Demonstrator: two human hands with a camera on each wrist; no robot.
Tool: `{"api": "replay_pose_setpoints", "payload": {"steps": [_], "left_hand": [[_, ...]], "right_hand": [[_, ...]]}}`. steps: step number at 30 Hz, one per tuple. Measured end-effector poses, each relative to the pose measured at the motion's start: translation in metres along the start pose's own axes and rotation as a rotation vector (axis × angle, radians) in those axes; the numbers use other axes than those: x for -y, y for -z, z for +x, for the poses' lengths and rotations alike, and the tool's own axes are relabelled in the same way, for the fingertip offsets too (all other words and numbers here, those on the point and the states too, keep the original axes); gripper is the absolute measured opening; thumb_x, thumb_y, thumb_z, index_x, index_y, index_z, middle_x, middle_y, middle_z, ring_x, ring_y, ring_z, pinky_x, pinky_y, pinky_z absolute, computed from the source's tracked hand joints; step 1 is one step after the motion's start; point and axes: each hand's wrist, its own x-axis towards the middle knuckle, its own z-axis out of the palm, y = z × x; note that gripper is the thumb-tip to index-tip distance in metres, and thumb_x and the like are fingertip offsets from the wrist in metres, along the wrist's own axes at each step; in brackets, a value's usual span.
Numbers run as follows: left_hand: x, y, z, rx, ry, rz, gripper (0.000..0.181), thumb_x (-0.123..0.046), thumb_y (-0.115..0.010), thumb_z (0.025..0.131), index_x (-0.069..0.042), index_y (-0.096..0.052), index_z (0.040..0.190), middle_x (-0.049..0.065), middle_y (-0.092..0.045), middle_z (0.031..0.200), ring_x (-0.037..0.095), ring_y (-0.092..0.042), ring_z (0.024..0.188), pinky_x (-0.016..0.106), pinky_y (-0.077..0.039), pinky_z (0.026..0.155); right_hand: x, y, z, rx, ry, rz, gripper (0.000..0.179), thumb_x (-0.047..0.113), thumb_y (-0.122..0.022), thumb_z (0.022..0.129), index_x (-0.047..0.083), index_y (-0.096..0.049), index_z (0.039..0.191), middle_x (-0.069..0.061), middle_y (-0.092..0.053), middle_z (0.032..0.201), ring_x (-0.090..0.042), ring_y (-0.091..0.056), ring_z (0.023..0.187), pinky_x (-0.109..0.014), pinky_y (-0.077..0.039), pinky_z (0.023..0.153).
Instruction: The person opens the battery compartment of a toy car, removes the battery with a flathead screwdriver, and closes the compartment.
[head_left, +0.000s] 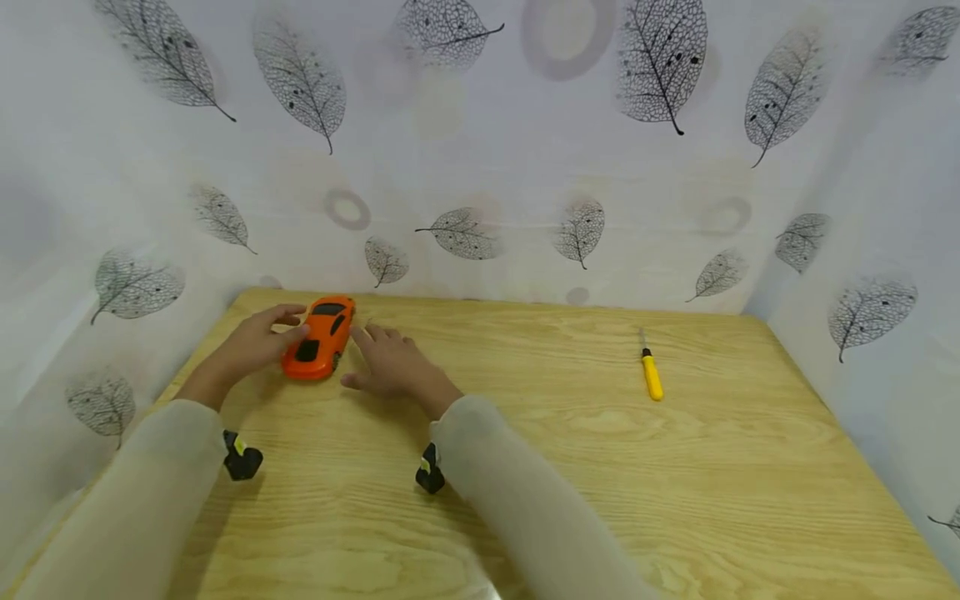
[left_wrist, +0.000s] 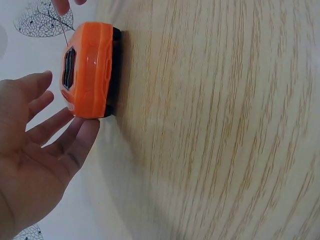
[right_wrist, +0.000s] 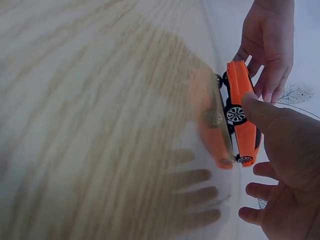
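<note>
Orange toy car (head_left: 320,337) sits near the far left corner of the wooden worktop (head_left: 570,467), flanked by both hands. Left hand (head_left: 255,343) lies open, fingertips brushing the car's side; right hand (head_left: 390,367) is open too, thumb close to a wheel, not gripping. Risk here: a one-sided nudge could send it rolling off the near edge. Yellow screwdriver (head_left: 651,372) lies well apart, to the right.

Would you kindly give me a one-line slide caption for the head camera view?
Two hands, left and right, flank an orange toy car on a wooden table; a yellow screwdriver lies apart.
</note>
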Motion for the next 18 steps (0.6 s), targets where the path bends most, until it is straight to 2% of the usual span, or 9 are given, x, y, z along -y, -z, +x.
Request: {"api": "replay_pose_setpoints", "payload": {"steps": [5,9,13,18], "left_hand": [[0.007,0.0,0.001,0.021,0.023,-0.11,0.065,-0.036,-0.056,0.107,0.004,-0.036,0.155,0.035,-0.042,0.15,0.049,-0.051,0.13,0.045,-0.06,0.093],[0.01,0.001,0.0,0.026,0.042,-0.147,0.065,-0.034,-0.059,0.105,0.005,-0.039,0.153,0.033,-0.043,0.151,0.047,-0.049,0.131,0.041,-0.061,0.09],[0.009,-0.003,0.004,0.041,0.048,-0.166,0.063,-0.032,-0.061,0.105,0.003,-0.041,0.153,0.032,-0.044,0.151,0.042,-0.051,0.129,0.036,-0.061,0.09],[0.009,0.0,0.002,0.061,0.064,-0.219,0.061,-0.027,-0.062,0.104,0.003,-0.041,0.154,0.031,-0.042,0.152,0.04,-0.052,0.13,0.033,-0.061,0.09]], "right_hand": [[0.008,-0.005,0.008,0.017,0.027,0.053,0.08,0.056,-0.056,0.101,0.022,-0.02,0.165,-0.003,-0.033,0.164,-0.025,-0.037,0.148,-0.04,-0.037,0.12],[0.013,-0.007,0.012,0.007,0.061,0.109,0.081,0.053,-0.057,0.102,0.024,-0.016,0.166,-0.004,-0.032,0.164,-0.022,-0.038,0.147,-0.036,-0.037,0.12],[0.013,-0.009,0.011,-0.011,0.081,0.117,0.085,0.052,-0.057,0.102,0.024,-0.009,0.166,-0.008,-0.03,0.164,-0.022,-0.039,0.146,-0.033,-0.035,0.121],[0.017,-0.011,0.011,-0.028,0.074,0.194,0.084,0.052,-0.056,0.102,0.028,-0.007,0.166,-0.011,-0.022,0.168,-0.022,-0.036,0.148,-0.03,-0.031,0.122]]}}
